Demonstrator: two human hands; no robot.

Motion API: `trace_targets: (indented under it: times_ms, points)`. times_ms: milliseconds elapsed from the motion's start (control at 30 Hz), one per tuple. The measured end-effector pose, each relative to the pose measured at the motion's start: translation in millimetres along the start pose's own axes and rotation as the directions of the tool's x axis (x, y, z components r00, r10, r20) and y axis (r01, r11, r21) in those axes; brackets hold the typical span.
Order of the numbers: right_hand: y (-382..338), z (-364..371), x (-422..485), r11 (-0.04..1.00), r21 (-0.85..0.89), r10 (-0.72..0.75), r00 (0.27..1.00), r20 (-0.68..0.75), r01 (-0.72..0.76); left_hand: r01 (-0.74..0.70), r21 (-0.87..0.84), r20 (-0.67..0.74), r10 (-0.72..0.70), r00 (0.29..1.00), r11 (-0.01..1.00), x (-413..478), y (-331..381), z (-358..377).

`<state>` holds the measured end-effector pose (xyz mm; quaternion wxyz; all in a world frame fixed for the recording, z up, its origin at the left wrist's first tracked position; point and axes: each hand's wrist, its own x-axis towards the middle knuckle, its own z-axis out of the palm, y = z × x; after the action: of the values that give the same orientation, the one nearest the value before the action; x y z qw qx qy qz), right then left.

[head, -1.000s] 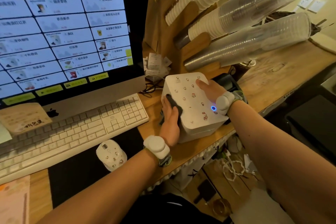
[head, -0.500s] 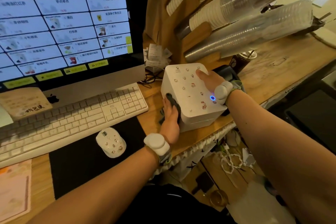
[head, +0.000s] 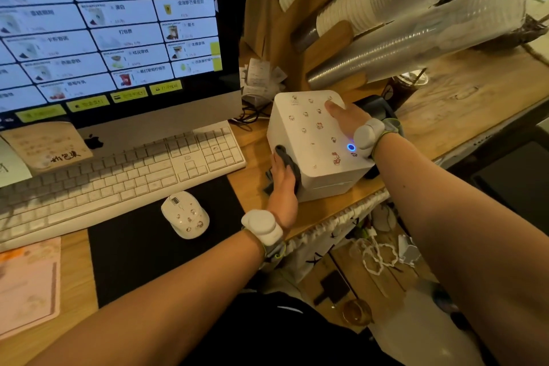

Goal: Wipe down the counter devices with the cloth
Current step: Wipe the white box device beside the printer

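A white box-shaped printer (head: 312,140) with small stickers and a lit blue button stands on the wooden counter (head: 475,92). My left hand (head: 282,184) presses a dark grey cloth (head: 288,162) against the printer's left side. My right hand (head: 344,117) lies flat on the printer's top at its far right, fingers together, holding it steady. A white keyboard (head: 124,172), a white mouse (head: 185,214) and a large lit monitor (head: 113,27) stand to the left.
A wooden rack with stacked paper and clear plastic cups (head: 401,9) leans over the counter behind the printer. Receipts (head: 261,80) and cables lie between monitor and printer. A black mat (head: 142,246) lies under the mouse. The counter's front edge runs just below the printer.
The view has shifted, so everything sits lower and larger. My left hand with the cloth stays on the printer's left side, shifting only slightly. My right hand stays on top.
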<state>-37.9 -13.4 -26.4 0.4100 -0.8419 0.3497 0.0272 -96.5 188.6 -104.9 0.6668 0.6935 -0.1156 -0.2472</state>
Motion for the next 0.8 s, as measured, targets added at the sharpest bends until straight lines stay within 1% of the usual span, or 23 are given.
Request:
trace_targets:
  times_ms: [67,167,233,300,433,500,667,767,800]
  points:
    - [0,1,0,1.0,0.003,0.011,1.0,-0.005,-0.01,-0.031,-0.015,0.002,0.031,1.0,0.999,-5,2,2]
    - [0,3,-1,1.0,0.003,0.02,1.0,-0.022,-0.02,-0.16,0.001,-0.029,0.16,0.987,0.987,-1,20,7]
    - [-1,3,-2,1.0,0.001,0.017,1.0,-0.025,-0.017,-0.203,0.001,-0.067,0.202,0.977,0.979,9,27,10]
    - [-1,4,-2,1.0,0.01,0.015,1.0,-0.014,-0.014,-0.167,-0.064,-0.131,0.158,0.979,0.984,14,21,11]
    - [-1,2,-4,1.0,0.006,0.014,1.0,-0.008,-0.014,0.016,-0.209,-0.192,-0.057,0.98,0.978,-5,7,26]
    - [0,2,-4,1.0,0.018,0.003,1.0,-0.003,-0.003,0.041,-0.254,-0.2,-0.094,0.975,0.966,-17,9,33]
    - [-2,3,-5,1.0,0.016,-0.005,1.0,0.0,0.005,-0.025,-0.158,-0.189,-0.005,0.982,0.987,-22,18,37]
    - [-3,3,-6,1.0,-0.002,-0.002,1.0,-0.011,0.001,-0.117,-0.097,-0.255,0.089,0.963,0.988,-13,26,39]
    - [-3,3,-6,1.0,-0.006,-0.005,1.0,-0.011,0.005,-0.131,-0.098,-0.278,0.1,0.955,0.986,-12,26,41]
